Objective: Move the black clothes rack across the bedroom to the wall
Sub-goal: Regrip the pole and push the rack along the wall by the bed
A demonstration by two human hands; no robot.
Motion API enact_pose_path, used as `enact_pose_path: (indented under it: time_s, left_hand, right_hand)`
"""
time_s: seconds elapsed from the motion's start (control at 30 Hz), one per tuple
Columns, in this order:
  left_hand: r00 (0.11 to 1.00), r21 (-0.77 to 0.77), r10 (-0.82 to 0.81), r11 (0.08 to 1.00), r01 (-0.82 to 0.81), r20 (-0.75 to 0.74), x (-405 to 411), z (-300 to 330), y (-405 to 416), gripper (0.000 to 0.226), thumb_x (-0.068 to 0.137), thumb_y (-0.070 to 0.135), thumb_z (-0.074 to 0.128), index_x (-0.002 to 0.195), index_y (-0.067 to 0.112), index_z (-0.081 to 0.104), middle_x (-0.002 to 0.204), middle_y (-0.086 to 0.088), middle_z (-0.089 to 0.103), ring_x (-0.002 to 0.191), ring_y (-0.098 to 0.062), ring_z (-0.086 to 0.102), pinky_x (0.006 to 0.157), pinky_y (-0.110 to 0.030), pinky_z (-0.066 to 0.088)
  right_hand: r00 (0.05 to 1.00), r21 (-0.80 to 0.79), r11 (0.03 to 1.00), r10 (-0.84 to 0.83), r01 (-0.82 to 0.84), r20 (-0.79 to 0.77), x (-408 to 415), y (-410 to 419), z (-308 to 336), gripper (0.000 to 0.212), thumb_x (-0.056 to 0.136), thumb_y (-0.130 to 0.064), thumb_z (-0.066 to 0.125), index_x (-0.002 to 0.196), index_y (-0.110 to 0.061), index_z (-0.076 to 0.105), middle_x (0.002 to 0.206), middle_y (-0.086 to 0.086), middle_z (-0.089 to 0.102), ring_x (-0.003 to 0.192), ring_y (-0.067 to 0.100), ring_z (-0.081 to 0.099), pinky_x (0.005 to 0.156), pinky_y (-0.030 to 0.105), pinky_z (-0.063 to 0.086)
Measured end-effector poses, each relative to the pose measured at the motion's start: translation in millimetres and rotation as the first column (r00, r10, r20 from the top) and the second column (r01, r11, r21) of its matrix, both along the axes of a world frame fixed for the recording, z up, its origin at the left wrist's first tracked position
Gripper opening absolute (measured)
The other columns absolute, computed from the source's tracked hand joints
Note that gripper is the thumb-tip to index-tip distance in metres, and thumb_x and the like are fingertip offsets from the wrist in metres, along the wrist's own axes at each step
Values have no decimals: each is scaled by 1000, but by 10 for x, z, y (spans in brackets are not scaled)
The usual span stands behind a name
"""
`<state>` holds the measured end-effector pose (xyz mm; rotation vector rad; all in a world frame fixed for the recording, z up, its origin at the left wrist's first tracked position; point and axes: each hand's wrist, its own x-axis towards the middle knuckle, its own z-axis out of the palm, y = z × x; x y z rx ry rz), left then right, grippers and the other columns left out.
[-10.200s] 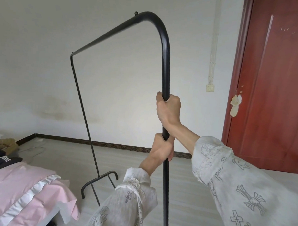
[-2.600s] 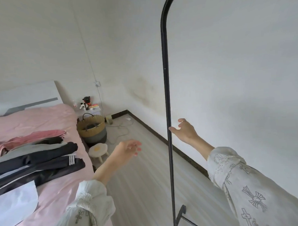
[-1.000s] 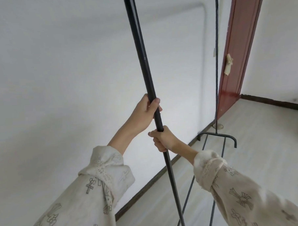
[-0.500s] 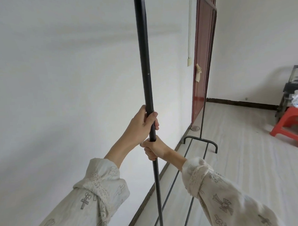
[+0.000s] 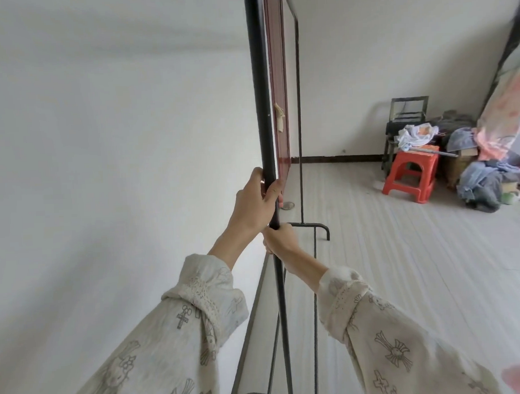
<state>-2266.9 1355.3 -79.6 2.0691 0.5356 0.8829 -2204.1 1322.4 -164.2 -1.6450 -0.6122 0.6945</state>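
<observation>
The black clothes rack [image 5: 259, 86] stands lengthwise beside the white wall [image 5: 108, 161], its near upright pole running up the middle of the view. Its far upright and curved foot show further along by the red door. My left hand [image 5: 253, 206] is wrapped around the near pole at about chest height. Just below it, my right hand [image 5: 280, 240] grips the same pole. The rack's near foot shows at the bottom edge, close to the dark skirting.
A red door [image 5: 280, 112] stands at the far end of the wall. At the far right are a red plastic stool [image 5: 411, 175], a black chair piled with cloth [image 5: 406, 122] and a heap of clothes [image 5: 481, 184]. Pale plank floor [image 5: 404, 265] spreads to the right.
Both hands have kept their grip on the pole. The view has swung to the right, so the rack now lines up along the wall and more of the room's far corner shows.
</observation>
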Motion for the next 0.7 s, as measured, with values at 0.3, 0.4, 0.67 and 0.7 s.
enact_pose_path:
  time_s: [0.3, 0.4, 0.67, 0.7]
  left_hand:
    - [988, -68, -145, 988, 141, -51, -609, 82, -202, 9, 88, 33, 53, 84, 26, 47, 69, -3, 70, 63, -9, 68, 76, -30, 53]
    - [969, -82, -225, 973, 217, -98, -1207, 74, -697, 15, 87, 32, 55, 77, 23, 49, 66, -5, 66, 64, -18, 67, 73, -30, 53]
    - [933, -403, -337, 842, 357, 122, -1608, 331, -1252, 52, 85, 36, 56, 41, 22, 32, 35, 5, 32, 35, -15, 31, 43, -22, 39]
    - [944, -409, -302, 851, 331, 134, -1669, 321, -1372, 55, 86, 34, 55, 39, 24, 29, 34, 7, 26, 34, -14, 26, 40, -20, 34]
  right_hand:
    - [998, 108, 993, 49, -46, -25, -565, -337, 18, 36, 80, -4, 47, 52, -19, 29, 37, -2, 27, 36, 15, 21, 42, 25, 22]
    - [996, 92, 992, 91, -90, -5, -1200, -899, -53, 39, 80, -3, 47, 50, -20, 28, 36, -3, 26, 36, 15, 19, 43, 26, 21]
    - [990, 156, 979, 136, -129, -38, -1710, -1361, -71, 41, 80, -2, 47, 48, -19, 28, 42, 1, 27, 35, 14, 19, 42, 24, 21]
    - [988, 157, 978, 146, -137, -44, -1804, -1450, -75, 41, 80, -1, 47, 49, -19, 28, 43, 1, 27, 35, 14, 19, 43, 25, 21]
